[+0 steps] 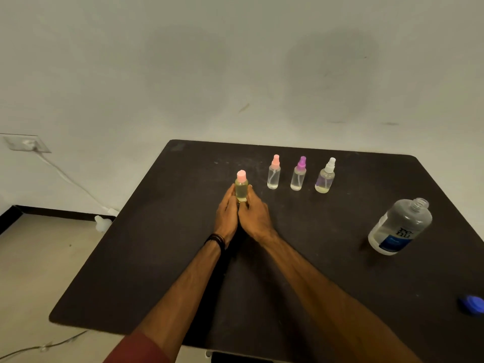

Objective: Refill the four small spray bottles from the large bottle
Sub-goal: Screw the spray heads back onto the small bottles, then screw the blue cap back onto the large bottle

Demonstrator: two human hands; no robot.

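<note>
A small bottle with a pink cap (241, 187), full of yellowish liquid, stands upright on the black table (162, 258). My left hand (227, 213) and my right hand (255, 214) hold its lower part from both sides. To its right stand three small spray bottles in a row: a pink-topped one (274, 172), a purple-topped one (298, 174) and a white-topped one (325, 176), each with a little liquid at the bottom. The large clear bottle (400, 226) with a blue label stands uncapped at the right.
A blue cap (472, 304) lies near the table's right edge. A wall socket (26, 144) with a white cable sits on the wall at the left, and the cable runs down to the floor beside the table.
</note>
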